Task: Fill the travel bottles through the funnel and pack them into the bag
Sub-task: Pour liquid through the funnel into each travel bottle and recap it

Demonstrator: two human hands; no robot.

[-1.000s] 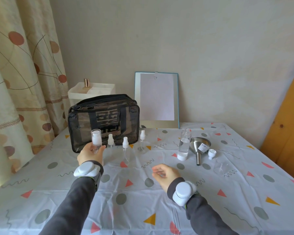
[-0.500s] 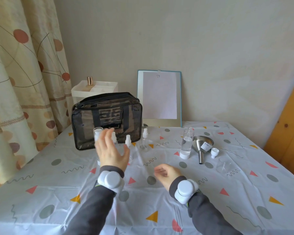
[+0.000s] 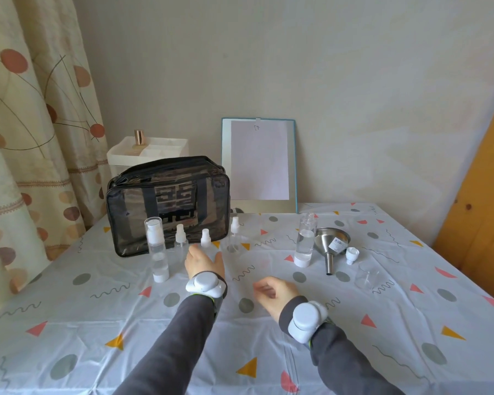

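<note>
The black see-through bag (image 3: 166, 206) stands zipped at the back left of the table. In front of it are a tall pump bottle (image 3: 157, 249) with a clear cap and three small spray bottles (image 3: 181, 240) (image 3: 206, 239) (image 3: 235, 233). My left hand (image 3: 204, 263) is at the base of the middle spray bottle, thumb on its right and fingers on its left, hiding its body; I cannot see whether they close on it. My right hand (image 3: 274, 293) hovers loosely curled and holds nothing. An uncapped bottle (image 3: 305, 240) with clear liquid stands beside the steel funnel (image 3: 330, 243).
A white cap (image 3: 352, 254) and a clear plastic cap (image 3: 368, 276) lie right of the funnel. A framed sheet (image 3: 259, 161) leans on the wall behind. A white organiser (image 3: 147, 151) stands behind the bag. A curtain (image 3: 35, 138) hangs at the left, and a wooden panel (image 3: 479, 195) stands at the right.
My left hand let go of the tall pump bottle, which now stands on the table, and moved right to the middle spray bottle. My right hand has hardly moved.
</note>
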